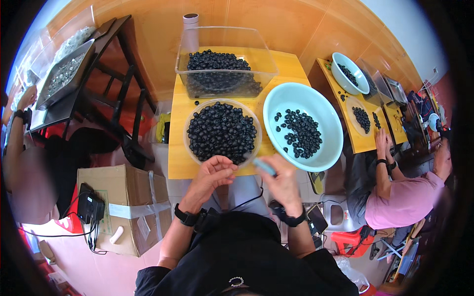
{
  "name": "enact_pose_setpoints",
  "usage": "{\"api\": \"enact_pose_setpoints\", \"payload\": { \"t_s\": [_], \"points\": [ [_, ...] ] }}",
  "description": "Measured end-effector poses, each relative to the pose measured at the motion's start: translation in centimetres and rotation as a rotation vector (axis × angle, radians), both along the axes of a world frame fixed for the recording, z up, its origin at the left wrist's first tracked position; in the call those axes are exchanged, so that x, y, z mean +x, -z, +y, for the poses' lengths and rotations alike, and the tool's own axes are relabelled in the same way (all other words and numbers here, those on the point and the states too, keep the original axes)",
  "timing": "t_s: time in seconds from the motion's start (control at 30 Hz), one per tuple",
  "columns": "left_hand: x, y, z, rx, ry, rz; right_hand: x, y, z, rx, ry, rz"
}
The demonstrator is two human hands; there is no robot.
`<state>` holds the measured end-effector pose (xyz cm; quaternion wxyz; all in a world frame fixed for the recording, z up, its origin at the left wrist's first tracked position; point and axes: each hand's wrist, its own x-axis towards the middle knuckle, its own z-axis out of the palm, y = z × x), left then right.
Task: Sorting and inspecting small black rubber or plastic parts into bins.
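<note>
My left hand (213, 176) is at the table's front edge, by the near rim of a round shallow see-through tray (259, 134). Its thumb and fingertips are pressed together; whatever they pinch is too small to make out. Small black ring-like parts (222, 129) with holes are heaped in the tray. Close by on the right, my right hand (284, 183) is closed around a light-blue-handled tool (264, 166), whose tip is smeared by motion and points toward the left hand. A pale blue basin (332, 106) stands beyond the right hand, with more black parts spread over its bottom.
A see-through rectangular bin (269, 69) of black parts stands behind the tray, near a flask (190, 32). A cardboard box (123, 197) is at lower left. To the right, a person in pink (402, 202) sits at another table (363, 140); another person's arm (19, 123) shows far left.
</note>
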<state>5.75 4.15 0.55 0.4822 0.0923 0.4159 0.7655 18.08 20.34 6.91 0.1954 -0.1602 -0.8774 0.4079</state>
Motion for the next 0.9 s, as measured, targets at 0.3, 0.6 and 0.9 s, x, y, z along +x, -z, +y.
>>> {"api": "enact_pose_setpoints", "payload": {
  "t_s": [0.3,0.6,0.9],
  "points": [
    [-1.7,1.7,0.4,-0.217,-0.221,0.424,1.2,0.5,5.3,0.229,0.394,0.232],
    [-2.1,0.8,6.8,-0.577,-0.402,1.224,1.1,2.2,1.9,0.092,0.245,0.180],
    [-3.3,1.5,7.2,-0.684,-0.351,1.265,1.5,3.9,1.7,0.130,0.224,0.135]
  ]
}}
